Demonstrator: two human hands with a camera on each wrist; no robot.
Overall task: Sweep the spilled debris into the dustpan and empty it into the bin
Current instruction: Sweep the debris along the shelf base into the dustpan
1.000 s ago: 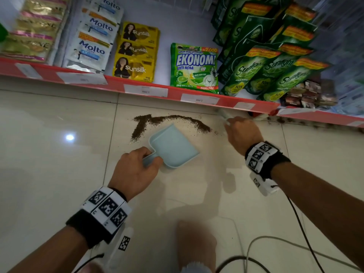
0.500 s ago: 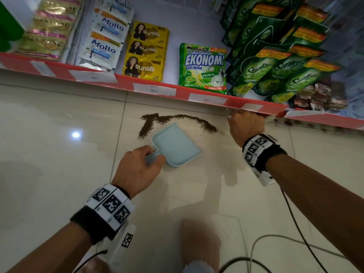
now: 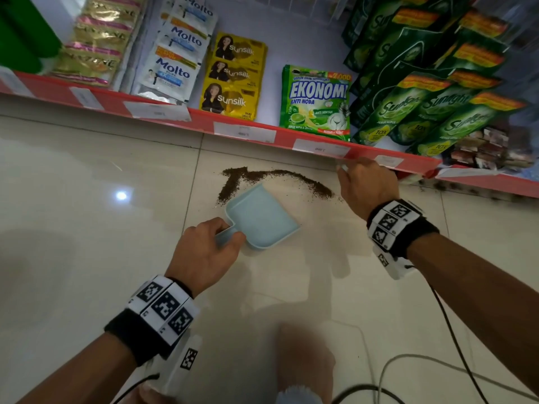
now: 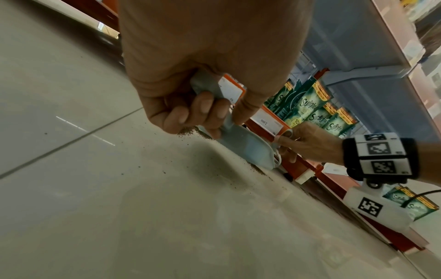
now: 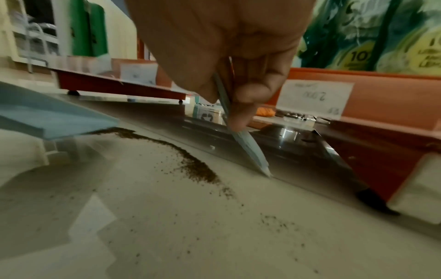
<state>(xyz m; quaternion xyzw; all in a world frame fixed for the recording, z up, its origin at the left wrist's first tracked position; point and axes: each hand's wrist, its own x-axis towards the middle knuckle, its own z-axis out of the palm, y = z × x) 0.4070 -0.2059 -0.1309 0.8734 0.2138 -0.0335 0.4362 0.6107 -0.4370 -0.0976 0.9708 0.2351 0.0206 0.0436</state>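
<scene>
A light-blue dustpan (image 3: 259, 220) lies on the tiled floor with its mouth toward an arc of dark brown debris (image 3: 280, 177). My left hand (image 3: 230, 234) grips the pan's handle; its fingers (image 4: 205, 105) curl round it in the left wrist view. My right hand (image 3: 350, 173) is at the debris's right end, close to the shelf edge. It pinches a small light-blue brush (image 5: 250, 149) whose tip touches the floor just beyond the debris (image 5: 190, 166). The dustpan's front edge (image 5: 47, 120) stands at the left of that pile.
A low red-edged shelf (image 3: 245, 132) with price tags and packets of soap and shampoo runs along the far side, with a dark gap under it. Cables (image 3: 437, 360) trail over the floor at lower right. My knee (image 3: 303, 354) is at the bottom centre.
My right hand with the brush has edged slightly closer to the debris's right end. The left hand and dustpan have stayed in place.
</scene>
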